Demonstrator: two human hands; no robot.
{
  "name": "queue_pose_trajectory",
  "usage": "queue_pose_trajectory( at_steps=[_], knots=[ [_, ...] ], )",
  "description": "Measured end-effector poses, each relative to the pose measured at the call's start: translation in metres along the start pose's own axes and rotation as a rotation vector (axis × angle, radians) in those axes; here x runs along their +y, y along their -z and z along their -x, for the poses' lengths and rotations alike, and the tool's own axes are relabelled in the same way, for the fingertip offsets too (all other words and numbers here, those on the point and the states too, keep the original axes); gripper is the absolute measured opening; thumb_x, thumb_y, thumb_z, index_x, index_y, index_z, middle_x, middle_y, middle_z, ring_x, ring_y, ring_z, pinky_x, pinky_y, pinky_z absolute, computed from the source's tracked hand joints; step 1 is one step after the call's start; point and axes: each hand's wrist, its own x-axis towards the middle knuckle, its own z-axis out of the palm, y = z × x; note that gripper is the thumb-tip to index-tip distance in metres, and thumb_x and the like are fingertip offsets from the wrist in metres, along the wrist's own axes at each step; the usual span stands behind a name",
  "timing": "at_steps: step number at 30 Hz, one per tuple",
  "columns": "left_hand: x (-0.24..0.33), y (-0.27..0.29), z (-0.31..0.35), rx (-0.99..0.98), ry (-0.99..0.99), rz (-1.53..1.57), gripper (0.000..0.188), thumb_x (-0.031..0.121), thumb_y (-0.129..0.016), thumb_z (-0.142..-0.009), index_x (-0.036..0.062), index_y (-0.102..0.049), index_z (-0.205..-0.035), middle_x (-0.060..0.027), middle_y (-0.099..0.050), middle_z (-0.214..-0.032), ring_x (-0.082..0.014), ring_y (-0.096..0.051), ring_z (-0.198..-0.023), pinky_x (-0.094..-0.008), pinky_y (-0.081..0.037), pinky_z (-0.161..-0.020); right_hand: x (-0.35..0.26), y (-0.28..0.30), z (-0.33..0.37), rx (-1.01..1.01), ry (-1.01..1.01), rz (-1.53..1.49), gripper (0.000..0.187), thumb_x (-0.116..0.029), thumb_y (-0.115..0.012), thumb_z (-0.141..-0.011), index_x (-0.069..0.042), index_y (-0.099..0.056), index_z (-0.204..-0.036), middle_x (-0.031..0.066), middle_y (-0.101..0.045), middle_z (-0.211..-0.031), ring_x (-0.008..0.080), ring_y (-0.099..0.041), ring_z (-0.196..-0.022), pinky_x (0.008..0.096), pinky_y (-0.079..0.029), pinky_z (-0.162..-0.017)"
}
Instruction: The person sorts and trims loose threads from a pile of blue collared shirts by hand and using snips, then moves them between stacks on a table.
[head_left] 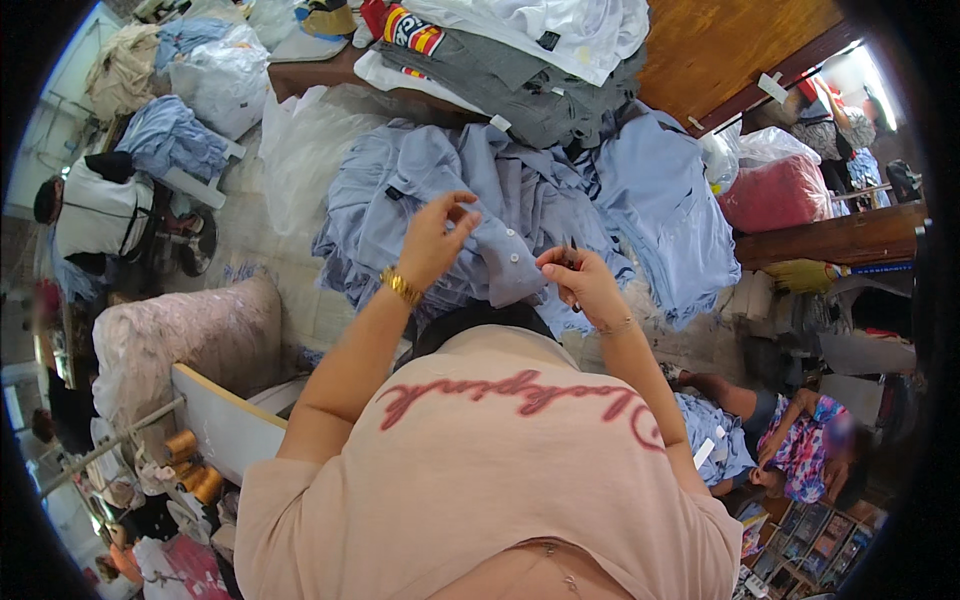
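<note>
A light blue buttoned shirt [490, 240] lies across my lap and over a heap of similar blue shirts [370, 170]. White buttons run down its placket, and a small dark label shows on the left. My left hand [440, 238], a gold watch on its wrist, is over the cloth with loosely curved, parted fingers and nothing visible in them. At the placket's right edge, my right hand [583, 285] is closed around a small dark pointed tool that looks like thread snips [572, 248]. Its fingertips meet the shirt's edge; whether they pinch it, I cannot tell.
More blue shirts [660, 210] hang at the right. Grey folded garments [540, 85] are stacked ahead. A wrapped roll [190, 335] and a pale board [230, 425] stand at my left. One person [800, 440] sits at the right, another [100, 215] at the far left.
</note>
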Motion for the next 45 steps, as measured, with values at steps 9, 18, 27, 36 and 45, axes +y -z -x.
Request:
queue_pose_trajectory(
  at_steps=[9,18,27,36,45],
  knots=[
    [-0.022,0.002,-0.001,-0.499,-0.253,-0.236,0.033,0.034,-0.057,-0.082,0.0035,-0.060,-0.095,-0.0098,-0.057,-0.086,-0.0240,-0.055,-0.081,-0.0314,-0.043,-0.075,-0.025,0.007,-0.010,-0.191,0.197,0.309,0.011,-0.011,-0.060,-0.080,-0.006,-0.059,-0.090,-0.0051,-0.049,-0.064,0.0013,-0.037,-0.048,0.0162,-0.030,-0.042],
    [0.059,0.068,0.048,-0.308,-0.047,0.285,0.020,0.023,-0.049,-0.090,0.0048,-0.052,-0.097,0.0049,-0.044,-0.077,-0.0028,-0.037,-0.070,-0.0184,-0.031,-0.060,-0.090,-0.064,-0.071,-0.737,-0.017,0.367,0.035,-0.034,-0.049,-0.089,-0.006,-0.060,-0.108,-0.0006,-0.054,-0.068,0.0036,-0.036,-0.043,0.0191,-0.028,-0.039],
    [0.010,0.102,0.073,0.480,-0.019,-0.153,0.026,0.023,-0.058,-0.084,0.0017,-0.057,-0.100,-0.0053,-0.060,-0.081,-0.0129,-0.052,-0.069,-0.0254,-0.042,-0.064,-0.153,-0.094,-0.108,-0.718,0.575,1.126,0.032,-0.023,-0.065,-0.071,-0.001,-0.062,-0.093,0.0118,-0.062,-0.077,0.0200,-0.057,-0.070,0.0303,-0.045,-0.066],
    [0.040,0.022,0.041,0.235,0.301,1.296,0.031,0.037,-0.053,-0.086,0.0071,-0.061,-0.085,-0.0038,-0.061,-0.076,-0.0144,-0.058,-0.070,-0.0284,-0.047,-0.064,-0.127,-0.112,-0.045,-0.679,0.794,1.400,0.022,-0.019,-0.059,-0.076,-0.003,-0.062,-0.090,0.0144,-0.061,-0.074,0.0217,-0.060,-0.068,0.0302,-0.044,-0.062],
    [0.040,0.006,0.049,0.490,0.273,1.306,0.015,0.006,-0.059,-0.081,0.0046,-0.059,-0.097,-0.0050,-0.062,-0.091,-0.0148,-0.060,-0.079,-0.0255,-0.047,-0.063,-0.013,-0.040,-0.049,0.198,0.327,0.702,0.048,-0.030,-0.053,-0.086,0.001,-0.046,-0.121,0.0145,-0.062,-0.072,0.0202,-0.059,-0.063,0.0298,-0.045,-0.058]
  ],
)
